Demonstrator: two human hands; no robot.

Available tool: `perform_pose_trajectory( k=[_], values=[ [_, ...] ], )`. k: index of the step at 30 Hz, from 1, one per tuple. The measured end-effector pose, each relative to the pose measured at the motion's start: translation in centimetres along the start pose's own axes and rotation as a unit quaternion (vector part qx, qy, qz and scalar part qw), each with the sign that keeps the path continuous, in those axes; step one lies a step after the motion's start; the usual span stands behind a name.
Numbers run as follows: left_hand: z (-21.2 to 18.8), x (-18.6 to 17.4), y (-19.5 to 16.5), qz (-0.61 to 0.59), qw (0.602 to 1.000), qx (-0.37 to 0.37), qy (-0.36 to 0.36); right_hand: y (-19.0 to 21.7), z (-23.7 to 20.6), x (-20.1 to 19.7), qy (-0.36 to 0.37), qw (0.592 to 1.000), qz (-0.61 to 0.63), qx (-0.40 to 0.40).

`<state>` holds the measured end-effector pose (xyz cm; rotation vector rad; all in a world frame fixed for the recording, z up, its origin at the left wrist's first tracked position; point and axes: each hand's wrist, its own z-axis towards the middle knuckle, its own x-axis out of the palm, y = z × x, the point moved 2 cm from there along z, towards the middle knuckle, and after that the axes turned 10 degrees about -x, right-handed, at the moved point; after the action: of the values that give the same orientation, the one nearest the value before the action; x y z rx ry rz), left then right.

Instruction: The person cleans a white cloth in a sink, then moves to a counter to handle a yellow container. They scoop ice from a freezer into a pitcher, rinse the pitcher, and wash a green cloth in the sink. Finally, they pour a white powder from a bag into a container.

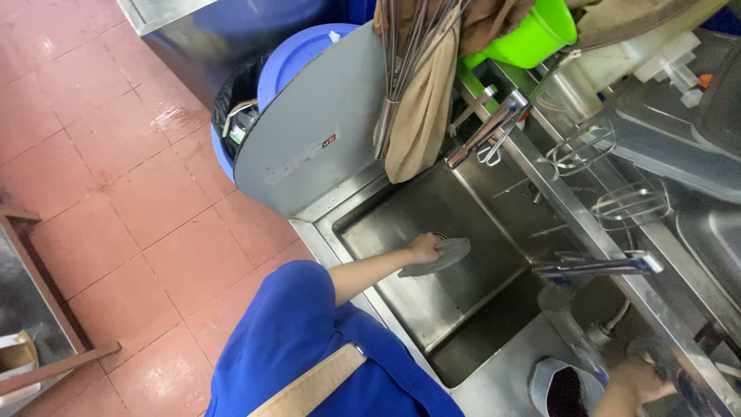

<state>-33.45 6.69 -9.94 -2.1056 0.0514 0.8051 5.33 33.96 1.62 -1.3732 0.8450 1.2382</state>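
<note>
At the 9 o'clock side of the frame lies the red-brown tiled floor (131, 193), with a wet, shiny patch near 11 o'clock; a foot landing there could slide. Next comes the blue plastic bin with a black liner (247, 108), partly covered by a large round grey metal lid (316, 131) leaning over the basin's corner. It is only propped, so in my judgement a knock from an elbow could tip it into the basin or onto the floor.

Near the centre, the left hand (423, 247) is closed around the edge of a flat grey round disc (441, 256), holding it low inside the left stainless steel sink basin (463, 208), just above the drain. The grip takes only the rim; if the disc is wet it could slip and clatter down.

At 12 o'clock, wire whisks and a tan cloth (417, 93) hang over the basin and could be snagged.

Toward 4 o'clock a steel tap (598, 266) projects over the divider. At 5 o'clock the right hand (637, 380) reaches beside a grey container with dark contents (563, 386); whether it grips anything I cannot tell, as it is blurred and cut off. Working there unseen risks spilling that container.
</note>
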Motion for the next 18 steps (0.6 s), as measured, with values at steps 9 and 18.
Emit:
perform_pose_trajectory(
  k=[9,18],
  values=[
    [0.8,0.6,1.4,-0.273,0.933,-0.198,0.124,4.5,2.4,-0.7,0.068,0.994,0.082,0.01],
    [-0.4,3.3,1.3,-0.454,0.83,-0.296,0.136,6.4,-0.5,-2.6,-0.003,0.987,0.157,-0.032]
  ],
)
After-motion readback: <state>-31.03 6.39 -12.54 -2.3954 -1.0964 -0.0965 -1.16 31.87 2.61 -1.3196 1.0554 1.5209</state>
